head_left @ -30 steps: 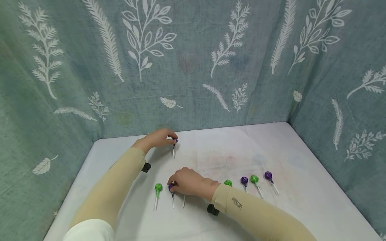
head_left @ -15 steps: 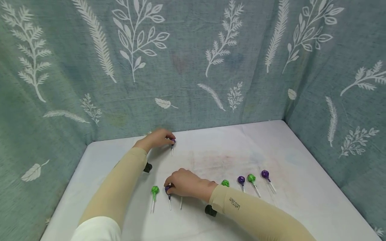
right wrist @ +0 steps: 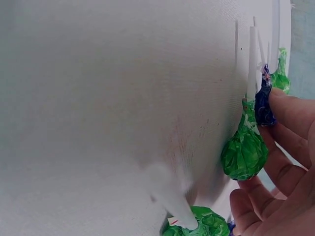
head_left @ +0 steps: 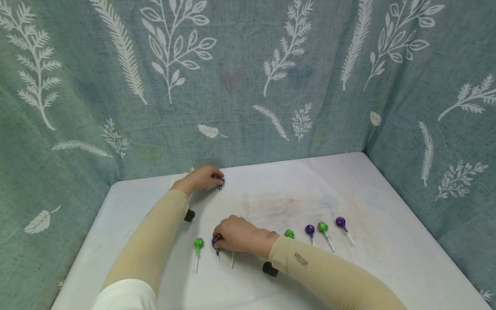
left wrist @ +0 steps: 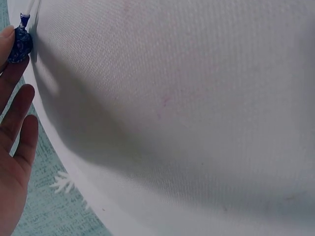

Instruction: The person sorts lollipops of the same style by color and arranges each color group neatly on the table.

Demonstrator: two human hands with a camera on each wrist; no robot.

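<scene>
At the far side of the white table, my left hand (head_left: 200,177) pinches the wrapped head of a purple lollipop (head_left: 221,182). In the left wrist view, thumb and finger grip that lollipop (left wrist: 20,45), and the other fingers are loosely bent. Nearer the front, my right hand (head_left: 241,235) pinches another purple lollipop (head_left: 215,243) by its head, stick pointing toward me. Left of it lies a green lollipop (head_left: 199,243). Beneath the right hand is a further green lollipop (right wrist: 244,155); only its stick (head_left: 232,260) shows in the head view.
To the right lie a green lollipop (head_left: 289,234), partly hidden by the right forearm, a purple one (head_left: 309,229), a green one (head_left: 323,227) and a purple one (head_left: 340,222). Leaf-patterned cloth (head_left: 232,86) walls the table's back and sides.
The head view has shifted slightly, so everything sits a little further left in it. Both hands stay almost still on the same purple lollipops.
</scene>
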